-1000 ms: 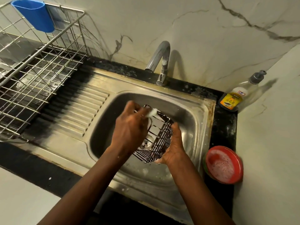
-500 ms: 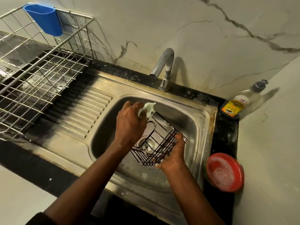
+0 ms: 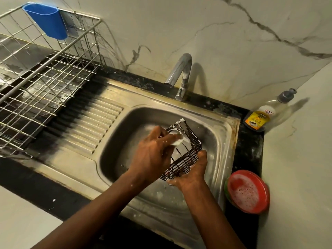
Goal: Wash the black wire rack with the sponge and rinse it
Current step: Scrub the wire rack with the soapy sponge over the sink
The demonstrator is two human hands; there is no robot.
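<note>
A black wire rack [image 3: 188,153] is held tilted over the steel sink basin [image 3: 217,141], with foam on its upper rim. My right hand [image 3: 192,173] grips its lower near corner from below, thumb up along the side. My left hand [image 3: 152,155] pinches a small pale soapy sponge [image 3: 177,141] and presses it inside the rack against the wires. The sponge is mostly hidden by my fingers.
A chrome tap [image 3: 181,76] stands behind the basin, no water running. A red bowl of soapy water [image 3: 248,191] sits right of the sink, a dish-soap pump bottle [image 3: 260,117] in the corner. A metal dish rack [image 3: 41,83] with a blue cup [image 3: 46,22] stands left, beyond the ribbed drainboard [image 3: 86,126].
My left hand has slid the sponge from the rack's top rim down into its inside. The rack has turned slightly in my right hand.
</note>
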